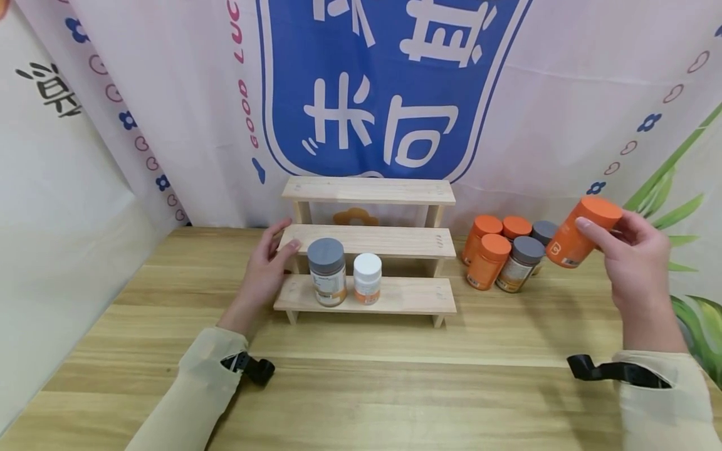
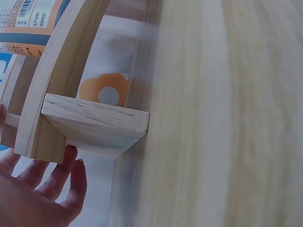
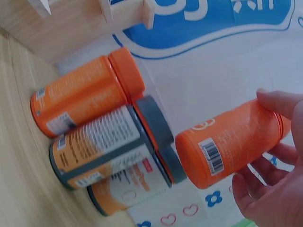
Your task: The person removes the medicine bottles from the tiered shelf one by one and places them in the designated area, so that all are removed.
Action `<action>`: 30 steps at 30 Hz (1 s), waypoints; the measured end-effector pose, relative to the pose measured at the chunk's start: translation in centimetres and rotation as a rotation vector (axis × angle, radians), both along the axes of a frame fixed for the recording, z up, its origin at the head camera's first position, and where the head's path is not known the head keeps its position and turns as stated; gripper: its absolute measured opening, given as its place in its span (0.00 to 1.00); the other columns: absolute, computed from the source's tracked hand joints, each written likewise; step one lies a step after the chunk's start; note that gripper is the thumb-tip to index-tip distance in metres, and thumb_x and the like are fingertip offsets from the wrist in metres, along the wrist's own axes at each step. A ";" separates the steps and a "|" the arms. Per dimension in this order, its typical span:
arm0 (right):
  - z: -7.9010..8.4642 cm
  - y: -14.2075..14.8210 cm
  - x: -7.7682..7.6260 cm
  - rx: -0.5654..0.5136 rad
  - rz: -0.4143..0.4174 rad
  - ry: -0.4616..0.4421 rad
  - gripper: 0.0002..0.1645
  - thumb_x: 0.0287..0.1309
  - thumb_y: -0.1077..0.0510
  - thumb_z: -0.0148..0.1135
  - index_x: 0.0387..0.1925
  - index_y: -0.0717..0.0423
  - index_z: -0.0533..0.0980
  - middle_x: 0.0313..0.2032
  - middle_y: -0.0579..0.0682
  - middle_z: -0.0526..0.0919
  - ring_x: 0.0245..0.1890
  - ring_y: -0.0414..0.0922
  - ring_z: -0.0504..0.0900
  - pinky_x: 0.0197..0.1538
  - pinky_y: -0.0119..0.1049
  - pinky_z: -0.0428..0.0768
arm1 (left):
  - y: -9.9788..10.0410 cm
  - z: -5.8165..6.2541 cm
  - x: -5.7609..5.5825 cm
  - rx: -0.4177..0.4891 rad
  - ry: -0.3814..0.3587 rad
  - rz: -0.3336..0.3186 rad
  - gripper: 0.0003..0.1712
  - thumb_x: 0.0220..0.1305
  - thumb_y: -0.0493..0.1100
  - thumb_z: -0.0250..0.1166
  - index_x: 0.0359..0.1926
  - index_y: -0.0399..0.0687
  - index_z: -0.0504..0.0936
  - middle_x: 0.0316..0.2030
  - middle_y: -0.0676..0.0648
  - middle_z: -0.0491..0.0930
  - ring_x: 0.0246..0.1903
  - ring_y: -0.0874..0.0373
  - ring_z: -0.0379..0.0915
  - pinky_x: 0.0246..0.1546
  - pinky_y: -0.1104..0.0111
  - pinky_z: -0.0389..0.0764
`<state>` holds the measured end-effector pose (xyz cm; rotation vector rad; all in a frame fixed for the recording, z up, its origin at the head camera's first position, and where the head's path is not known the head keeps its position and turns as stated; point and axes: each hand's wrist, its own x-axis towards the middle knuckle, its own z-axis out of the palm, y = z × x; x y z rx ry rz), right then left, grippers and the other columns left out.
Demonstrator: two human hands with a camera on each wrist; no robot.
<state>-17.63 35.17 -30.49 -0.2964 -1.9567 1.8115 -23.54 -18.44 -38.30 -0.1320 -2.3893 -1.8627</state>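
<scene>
A three-tier wooden display rack (image 1: 395, 240) stands on the table. My left hand (image 1: 262, 269) holds the left end of its middle board, thumb on top; in the left wrist view several fingertips (image 2: 71, 153) touch the wood. On the lowest board stand a grey-lidded bottle (image 1: 329, 279) and, to its right, a smaller white-lidded bottle (image 1: 368, 285). Off to the right, my right hand (image 1: 643, 266) grips an orange bottle (image 1: 581, 235), raised and tilted. Its barcode side and base show in the right wrist view, with thumb and fingers round the lid end.
Right of the rack, orange bottles (image 1: 486, 263) and grey-lidded bottles (image 1: 517, 266) stand close together on the wooden table (image 1: 395, 388). Behind the rack hangs a white cloth (image 1: 192, 94) with a blue printed panel. A white wall (image 1: 51, 238) borders the left side.
</scene>
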 end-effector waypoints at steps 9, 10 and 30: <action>-1.7 1.9 -0.4 -0.053 0.111 0.007 0.31 0.62 0.61 0.76 0.66 0.50 0.79 0.49 0.34 0.82 0.49 0.34 0.77 0.43 0.14 0.80 | -0.1 0.2 0.2 0.017 -0.014 -0.005 0.34 0.83 0.49 0.56 0.83 0.60 0.59 0.77 0.40 0.69 0.69 0.47 0.70 0.64 0.59 0.75; -2.0 2.1 -0.5 -0.049 0.118 -0.007 0.31 0.62 0.61 0.77 0.65 0.50 0.78 0.49 0.34 0.82 0.48 0.33 0.77 0.43 0.14 0.79 | -0.1 0.2 0.2 0.017 -0.016 -0.005 0.34 0.83 0.49 0.56 0.83 0.59 0.59 0.77 0.40 0.69 0.69 0.47 0.70 0.63 0.59 0.75; -6.5 3.9 -2.1 0.221 0.268 -0.247 0.22 0.64 0.57 0.76 0.55 0.40 0.78 0.43 0.21 0.82 0.42 0.24 0.80 0.43 0.18 0.80 | 0.0 0.2 0.2 0.006 -0.027 -0.010 0.34 0.82 0.52 0.56 0.83 0.62 0.58 0.79 0.38 0.65 0.73 0.42 0.67 0.71 0.45 0.71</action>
